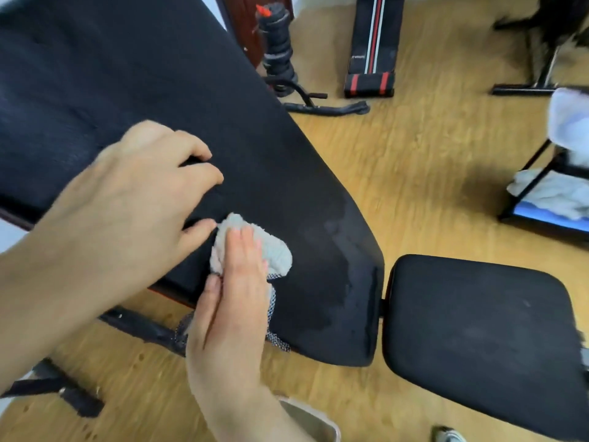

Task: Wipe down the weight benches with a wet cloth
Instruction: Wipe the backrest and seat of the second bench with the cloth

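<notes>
Pressing on the grey cloth [278,254], the right grip [236,299] is spread flat, fingers straight. The cloth is laid on the inclined black bench [159,90], at 9 o'clock from the seat pad [478,330]. At 10 o'clock from the cloth the left grip [127,199] is rested on the bench, loosely bent, nothing held. Damp streaks [347,239] are seen at 3 o'clock.

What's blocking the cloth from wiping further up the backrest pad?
The left hand rests on the backrest pad just beyond the cloth, one fingertip almost touching it. Down toward the seat pad, nothing visible lies on the surface.
</notes>
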